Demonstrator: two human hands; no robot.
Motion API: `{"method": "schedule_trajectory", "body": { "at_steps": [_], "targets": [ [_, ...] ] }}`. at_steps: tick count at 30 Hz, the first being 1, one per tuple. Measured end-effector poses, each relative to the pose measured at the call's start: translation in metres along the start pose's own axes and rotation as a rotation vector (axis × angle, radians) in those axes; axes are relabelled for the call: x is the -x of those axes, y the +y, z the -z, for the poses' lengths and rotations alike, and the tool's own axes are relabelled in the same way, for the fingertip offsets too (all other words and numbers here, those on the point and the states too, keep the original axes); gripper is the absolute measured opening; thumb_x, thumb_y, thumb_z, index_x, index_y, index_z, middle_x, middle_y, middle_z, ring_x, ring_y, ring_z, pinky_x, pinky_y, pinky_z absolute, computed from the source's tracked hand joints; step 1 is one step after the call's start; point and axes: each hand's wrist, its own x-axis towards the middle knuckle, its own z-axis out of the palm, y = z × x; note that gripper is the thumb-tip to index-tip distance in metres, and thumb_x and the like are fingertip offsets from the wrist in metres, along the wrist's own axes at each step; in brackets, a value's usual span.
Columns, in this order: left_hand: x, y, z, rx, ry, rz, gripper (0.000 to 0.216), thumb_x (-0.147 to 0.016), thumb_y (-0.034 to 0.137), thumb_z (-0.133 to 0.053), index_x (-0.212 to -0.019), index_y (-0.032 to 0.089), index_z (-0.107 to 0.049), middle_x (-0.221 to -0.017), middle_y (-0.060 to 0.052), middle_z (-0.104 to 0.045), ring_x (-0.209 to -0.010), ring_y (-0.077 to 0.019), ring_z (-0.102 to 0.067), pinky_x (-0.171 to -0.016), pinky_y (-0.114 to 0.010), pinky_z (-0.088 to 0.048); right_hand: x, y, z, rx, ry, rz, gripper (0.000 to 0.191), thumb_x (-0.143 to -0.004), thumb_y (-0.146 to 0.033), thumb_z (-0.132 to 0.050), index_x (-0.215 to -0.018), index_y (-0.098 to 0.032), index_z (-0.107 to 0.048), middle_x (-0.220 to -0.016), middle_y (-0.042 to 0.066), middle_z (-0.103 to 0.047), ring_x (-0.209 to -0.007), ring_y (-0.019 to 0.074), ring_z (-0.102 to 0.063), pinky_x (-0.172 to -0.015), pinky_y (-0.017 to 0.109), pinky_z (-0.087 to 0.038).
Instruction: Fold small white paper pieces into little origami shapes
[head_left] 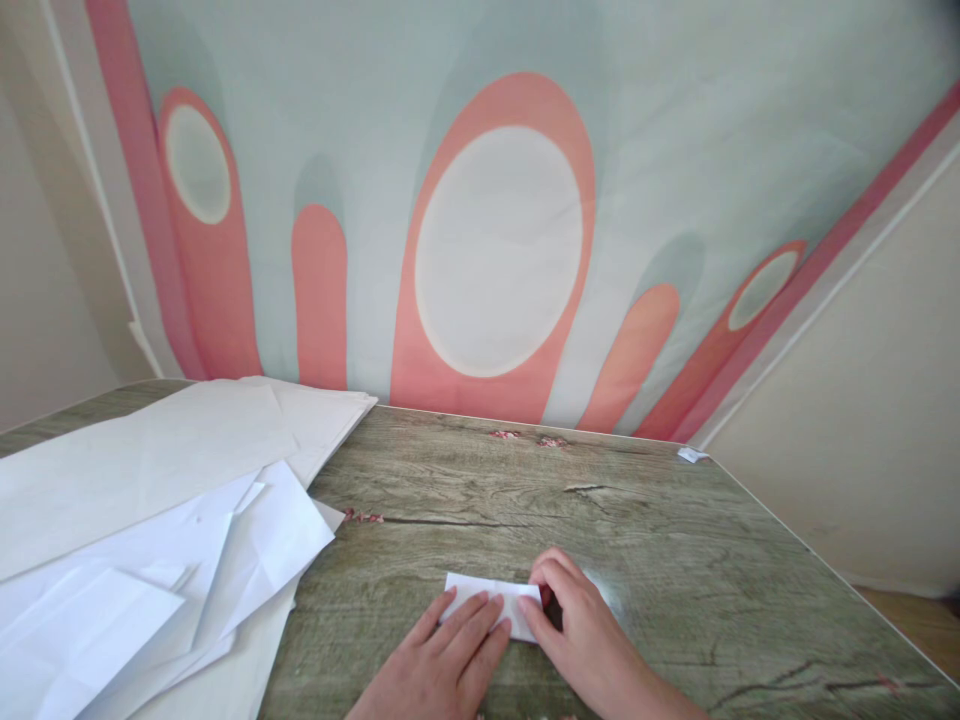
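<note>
Flatly spread fingers, oblong paper, woodgrain table

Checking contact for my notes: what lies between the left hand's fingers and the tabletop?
In the head view, a small white paper lies between the left fingers and the tabletop.

The tabletop right of the hands lies open, but piled papers block the left.

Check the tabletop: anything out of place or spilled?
A small white scrap lies at the far right corner of the table, away from other paper. Loose creased sheets on the left lie askew over a larger stack. No spill shows. The small paper under the left hand, its right end in the right hand, looks normal.
</note>
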Motion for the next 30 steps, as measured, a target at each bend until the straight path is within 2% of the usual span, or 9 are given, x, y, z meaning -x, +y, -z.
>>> {"method": "schedule_trajectory", "body": {
  "at_steps": [4, 16, 23, 30],
  "targets": [
    [-0.0022, 0.0013, 0.0064, -0.008, -0.051, 0.006, 0.063, -0.08, 0.012, -0.054, -0.139, 0.013, -0.033, -0.145, -0.013, -0.033, -0.131, -0.0283, -0.035, -0.107, -0.046, -0.031, -0.0011, -0.0009, 0.0014, -0.013, 0.005, -0.023, 0.014, -0.08, -0.008, -0.051, -0.079, -0.021, -0.045, -0.079, -0.001, -0.048, -0.073, 0.016, -0.051, -0.067, 0.027, -0.04],
    [0.0005, -0.0004, 0.0002, -0.015, 0.01, 0.0, 0.063, -0.08, 0.013, -0.053, -0.139, 0.013, -0.033, -0.146, -0.012, -0.033, -0.131, -0.0269, -0.035, -0.109, -0.044, -0.027, -0.0049, 0.0009, 0.0056, -0.066, -0.016, -0.011, 0.016, -0.088, -0.013, -0.047, -0.074, -0.02, -0.045, -0.079, 0.0, -0.049, -0.074, 0.0156, -0.051, -0.067, 0.026, -0.039],
    [-0.0007, -0.0003, 0.0002, -0.013, -0.011, 0.002, 0.062, -0.08, 0.013, -0.054, -0.139, 0.013, -0.034, -0.145, -0.013, -0.033, -0.13, -0.0284, -0.037, -0.107, -0.045, -0.03, -0.0076, -0.0023, 0.0084, -0.007, -0.031, -0.042, 0.018, -0.087, -0.011, -0.049, -0.072, -0.02, -0.045, -0.078, 0.0, -0.051, -0.073, 0.0163, -0.052, -0.066, 0.027, -0.039],
    [0.0013, 0.0009, 0.0021, -0.034, 0.011, 0.0, 0.06, -0.083, 0.017, -0.054, -0.139, 0.013, -0.034, -0.145, -0.012, -0.034, -0.13, -0.0257, -0.037, -0.108, -0.041, -0.029, -0.0093, -0.0006, 0.008, 0.012, -0.038, -0.051, 0.018, -0.086, -0.011, -0.051, -0.071, -0.02, -0.046, -0.078, 0.0, -0.051, -0.073, 0.0164, -0.053, -0.066, 0.027, -0.04]
  ]
}}
